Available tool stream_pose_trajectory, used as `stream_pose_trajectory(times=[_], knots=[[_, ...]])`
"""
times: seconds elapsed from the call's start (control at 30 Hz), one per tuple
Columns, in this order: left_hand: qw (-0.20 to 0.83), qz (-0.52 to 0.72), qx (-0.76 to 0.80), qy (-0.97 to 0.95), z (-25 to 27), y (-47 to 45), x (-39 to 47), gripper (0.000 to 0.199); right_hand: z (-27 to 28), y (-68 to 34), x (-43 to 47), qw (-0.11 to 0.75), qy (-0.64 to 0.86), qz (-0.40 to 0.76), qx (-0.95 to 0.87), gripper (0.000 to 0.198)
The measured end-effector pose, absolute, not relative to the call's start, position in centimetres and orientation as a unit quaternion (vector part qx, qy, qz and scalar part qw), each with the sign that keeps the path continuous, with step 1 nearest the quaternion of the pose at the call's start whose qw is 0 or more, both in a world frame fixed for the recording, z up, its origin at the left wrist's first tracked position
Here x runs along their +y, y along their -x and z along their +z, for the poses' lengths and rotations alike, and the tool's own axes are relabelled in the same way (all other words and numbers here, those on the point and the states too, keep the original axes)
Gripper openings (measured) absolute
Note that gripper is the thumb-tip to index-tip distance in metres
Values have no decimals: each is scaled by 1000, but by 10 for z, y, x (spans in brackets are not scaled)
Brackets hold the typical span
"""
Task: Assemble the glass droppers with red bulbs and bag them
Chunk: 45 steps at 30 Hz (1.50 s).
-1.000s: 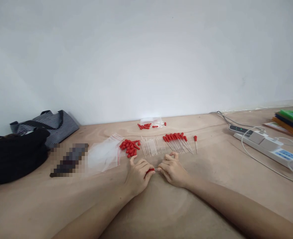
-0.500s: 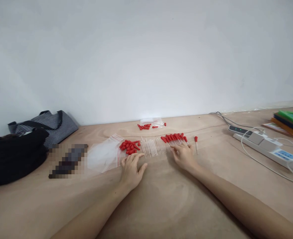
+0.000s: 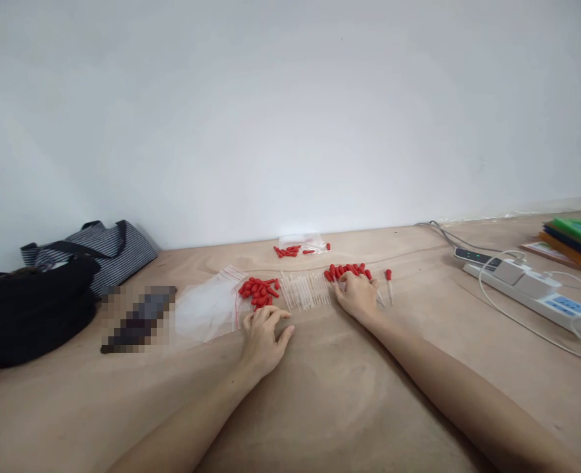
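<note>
My right hand point(image 3: 358, 297) lies over a row of glass droppers with red rubber bulbs point(image 3: 340, 270), its fingers bent around them and the fingertips partly hidden. A single dropper point(image 3: 389, 282) lies apart on the right. To the left of that row, bare clear glass tubes point(image 3: 303, 292) lie side by side. My left hand point(image 3: 263, 332) rests on the table with its fingers loosely apart and nothing in it. Just beyond its fingertips is a pile of loose red rubber bulbs point(image 3: 257, 290), at the edge of clear zip bags point(image 3: 206, 307).
More red bulbs point(image 3: 286, 251) and a small clear bag point(image 3: 300, 240) lie near the wall. On the left are a blurred dark object point(image 3: 140, 318), a black bag point(image 3: 34, 315) and a striped bag point(image 3: 127, 253). A power strip point(image 3: 532, 292) with cables and stacked coloured items point(image 3: 576, 240) occupy the right.
My right hand has moved slightly forward from the tubes onto the bulbs, and its fingers are more bent. The left end of the dropper row has shifted right. My left hand has barely moved.
</note>
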<state>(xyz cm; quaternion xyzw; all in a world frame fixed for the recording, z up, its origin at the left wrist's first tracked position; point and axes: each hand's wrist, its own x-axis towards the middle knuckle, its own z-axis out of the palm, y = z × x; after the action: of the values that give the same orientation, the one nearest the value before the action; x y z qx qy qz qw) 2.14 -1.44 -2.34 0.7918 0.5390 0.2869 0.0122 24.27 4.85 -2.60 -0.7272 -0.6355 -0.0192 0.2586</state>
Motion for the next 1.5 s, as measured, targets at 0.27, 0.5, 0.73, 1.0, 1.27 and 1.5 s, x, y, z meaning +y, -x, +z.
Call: stream_pose_trajectory(times=[0.27, 0.5, 0.73, 1.0, 1.27, 1.5], knots=[[-53, 282, 563, -775, -6, -10, 2, 8, -12, -224, 50, 190, 718, -14, -669, 26], [-139, 111, 476, -861, 23, 0, 55, 19, 1, -211, 64, 116, 756, 32, -643, 25], [-133, 36, 405, -904, 30, -12, 83, 21, 4, -212, 76, 88, 774, 80, -623, 20], [-115, 50, 400, -908, 40, -11, 74, 13, 9, -215, 68, 112, 757, 66, -640, 22], [-24, 171, 407, -897, 5, -22, 0, 10, -6, -240, 10, 236, 553, -3, -799, 22], [50, 225, 456, -860, -19, -27, -15, 18, -22, -251, -24, 278, 425, 16, -861, 19]])
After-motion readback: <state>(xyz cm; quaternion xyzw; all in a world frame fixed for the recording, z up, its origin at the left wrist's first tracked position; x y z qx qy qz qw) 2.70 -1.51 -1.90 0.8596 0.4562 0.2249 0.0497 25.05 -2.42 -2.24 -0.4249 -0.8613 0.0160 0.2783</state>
